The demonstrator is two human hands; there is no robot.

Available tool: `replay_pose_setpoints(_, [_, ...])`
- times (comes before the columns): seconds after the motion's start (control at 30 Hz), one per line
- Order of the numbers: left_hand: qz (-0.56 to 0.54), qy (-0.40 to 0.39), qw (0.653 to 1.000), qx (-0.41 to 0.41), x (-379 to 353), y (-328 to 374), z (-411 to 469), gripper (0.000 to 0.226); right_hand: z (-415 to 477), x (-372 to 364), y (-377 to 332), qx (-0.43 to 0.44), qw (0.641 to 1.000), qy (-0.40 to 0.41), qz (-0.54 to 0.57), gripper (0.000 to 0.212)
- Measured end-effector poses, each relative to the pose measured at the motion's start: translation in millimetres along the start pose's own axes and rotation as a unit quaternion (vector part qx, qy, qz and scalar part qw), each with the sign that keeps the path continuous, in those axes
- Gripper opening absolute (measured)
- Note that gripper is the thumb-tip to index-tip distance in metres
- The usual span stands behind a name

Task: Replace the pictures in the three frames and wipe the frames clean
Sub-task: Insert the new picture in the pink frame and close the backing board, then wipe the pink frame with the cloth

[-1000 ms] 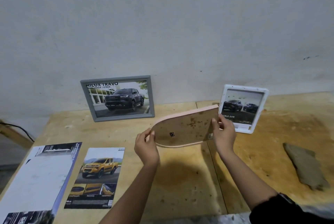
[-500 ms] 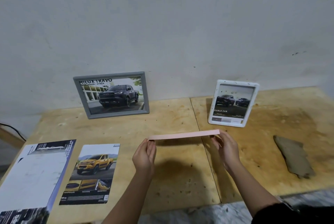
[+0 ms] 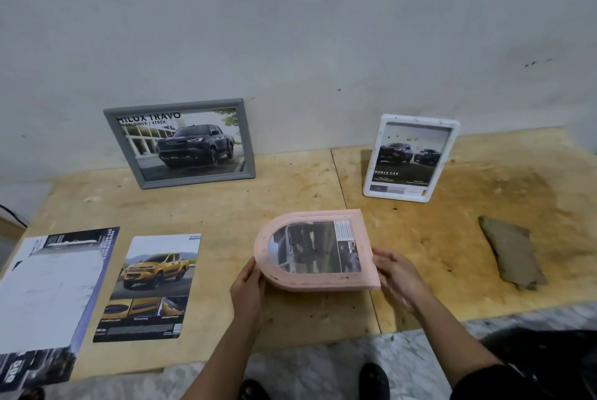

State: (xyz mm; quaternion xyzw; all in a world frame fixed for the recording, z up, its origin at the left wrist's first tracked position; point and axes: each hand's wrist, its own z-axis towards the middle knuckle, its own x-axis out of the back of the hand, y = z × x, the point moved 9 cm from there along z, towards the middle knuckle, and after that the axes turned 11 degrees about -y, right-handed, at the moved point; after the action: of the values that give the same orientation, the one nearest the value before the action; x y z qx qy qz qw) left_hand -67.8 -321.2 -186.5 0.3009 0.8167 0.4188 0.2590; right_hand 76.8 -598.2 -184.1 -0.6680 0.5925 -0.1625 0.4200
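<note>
Pink arched frame [image 3: 364, 257] is face-up over the counter's [image 3: 290, 186] near middle. My left hand [image 3: 247, 286] grips the curved end, right hand [image 3: 399, 273] the flat end. Looks light and stiff, pane's maybe fragile, so edges only.

Your left hand [image 3: 247, 290] and right hand [image 3: 399, 277] gripped the pink arched frame [image 3: 313, 249] at its ends, picture side up, above the table [image 3: 290, 193]; the grey frame [image 3: 181, 143] and white frame [image 3: 410, 159] stood behind.
</note>
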Motion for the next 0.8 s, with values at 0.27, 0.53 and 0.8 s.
replay_pose_setpoints(0.27, [0.125,-0.001,0.992,-0.021,4.0,-1.7,0.2,0.028,7.1,16.2,23.2,-0.043,0.99,0.042,-0.125,0.03])
replay_pose_setpoints(0.53, [0.229,0.057,0.97,-0.061,7.5,-5.4,4.4,0.033,10.3,5.4,-1.6,0.068,0.935,0.045,-0.345,0.025])
replay_pose_setpoints(0.8, [0.2,0.172,0.962,-0.062,3.3,-13.3,-12.8,0.035,-19.8,98.1,-43.4,0.145,0.874,0.26,-0.384,0.026])
